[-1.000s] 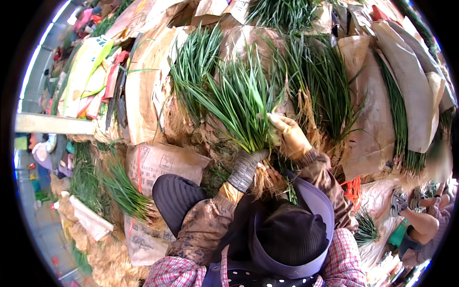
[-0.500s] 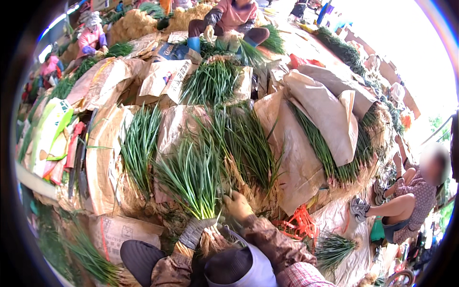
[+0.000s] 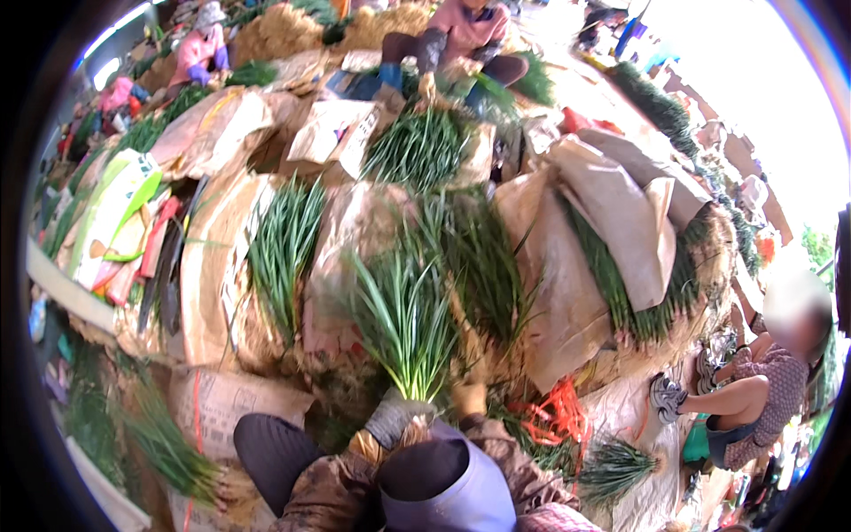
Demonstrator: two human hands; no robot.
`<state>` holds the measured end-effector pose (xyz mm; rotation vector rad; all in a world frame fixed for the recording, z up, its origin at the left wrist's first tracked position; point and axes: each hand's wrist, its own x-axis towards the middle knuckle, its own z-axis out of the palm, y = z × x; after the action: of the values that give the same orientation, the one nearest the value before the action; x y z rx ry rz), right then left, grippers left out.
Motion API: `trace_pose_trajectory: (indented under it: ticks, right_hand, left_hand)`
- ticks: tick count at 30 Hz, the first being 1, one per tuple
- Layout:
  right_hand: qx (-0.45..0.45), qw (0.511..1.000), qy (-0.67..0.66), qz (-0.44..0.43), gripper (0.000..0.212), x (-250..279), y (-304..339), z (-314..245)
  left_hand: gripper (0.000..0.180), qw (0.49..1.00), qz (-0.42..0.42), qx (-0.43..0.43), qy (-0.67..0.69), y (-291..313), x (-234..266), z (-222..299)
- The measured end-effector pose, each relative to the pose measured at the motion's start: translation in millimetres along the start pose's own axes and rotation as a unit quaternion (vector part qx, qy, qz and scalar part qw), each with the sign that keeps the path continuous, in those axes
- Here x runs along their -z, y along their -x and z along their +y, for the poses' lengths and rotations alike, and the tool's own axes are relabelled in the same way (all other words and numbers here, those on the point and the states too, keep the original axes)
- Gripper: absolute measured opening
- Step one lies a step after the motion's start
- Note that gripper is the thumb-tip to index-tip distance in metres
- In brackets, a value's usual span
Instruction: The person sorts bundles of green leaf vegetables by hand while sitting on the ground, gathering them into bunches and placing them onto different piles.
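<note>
My left hand [image 3: 395,420], in a grey glove, is wrapped round the pale lower stems of a bunch of green onions [image 3: 409,324]. The long leaves fan upward and away from me, while the roots hang below the grip, partly behind the purple-blue cloth at my lap. Just right of the bunch is my right hand [image 3: 469,398] in a tan glove. Motion smears its fingers, so whether it grips anything is unclear. Loose green onions [image 3: 483,266] lie on the heap beyond it, their dry roots toward me.
Brown paper sheets [image 3: 567,293] cover parts of the heap. Another bundle [image 3: 285,257] lies at left. Red-orange ties [image 3: 560,412] sit at right, near a small bunch [image 3: 616,470] on the ground. A person [image 3: 771,399] sits at far right; another person [image 3: 465,44] works across the heap.
The view has shifted, so the scene sits farther right. My right hand has drawn back toward me from the heap's edge. My left hand keeps its grip on the bunch.
</note>
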<state>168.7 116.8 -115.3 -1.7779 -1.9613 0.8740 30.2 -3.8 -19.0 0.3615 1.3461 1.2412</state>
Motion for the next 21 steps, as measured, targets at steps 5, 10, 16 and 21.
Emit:
trace_pose_trajectory:
  ticks: [5, 10, 16, 21]
  right_hand:
    - [-0.118, 0.963, 0.09, -0.225, 0.028, 72.1, 38.0, 47.8]
    - [0.048, 0.867, 0.291, -0.402, 0.029, 71.8, 59.9, 169.2]
    - [0.15, 0.855, -0.272, -0.415, 0.054, 83.5, 13.8, -82.3]
    - [0.078, 0.897, -0.301, -0.313, 0.015, 47.1, 12.8, -126.5]
  left_hand:
    - [0.022, 0.989, -0.003, -0.076, 0.123, 27.0, 9.6, 33.0]
    - [0.021, 0.961, 0.032, -0.168, 0.217, 15.5, 4.1, 61.4]
    - [0.024, 0.964, 0.076, -0.065, 0.245, -3.0, 19.2, 28.9]
    - [0.018, 0.974, 0.161, -0.047, 0.154, -8.8, 10.7, 27.4]
